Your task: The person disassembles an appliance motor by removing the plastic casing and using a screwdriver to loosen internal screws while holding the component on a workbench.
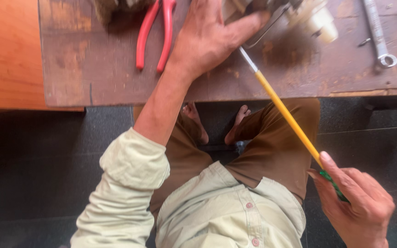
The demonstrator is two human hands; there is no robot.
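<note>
**Screwdriver tip is at the part, work is in the middle**

Your right hand (357, 206) has a closed grip around the green handle of a long screwdriver (283, 110). Its yellow shaft runs up from your lap to the bench (93, 69), and the thin metal tip goes in under your left thumb. Your left hand (207, 36) lies flat on a metal and cream-coloured part (309, 16) at the far edge of the bench and presses it down. It is a flat press, with the thumb spread out beside the tip.

How far along are you? I think you are in the middle. The tool is at the part and the part is held down. The pictures do not show what the tip touches, so I cannot tell if anything has come loose yet. The part is cut off by the top edge, so what is left to do is hidden too.

Now count the things:
- One screwdriver, in your right hand.
- One pair of red-handled pliers (155, 34), lying just beside your left wrist.
- One silver spanner (377, 34), well apart on the right side of the bench.
- One small dark screw (364, 42), near the spanner.
</note>
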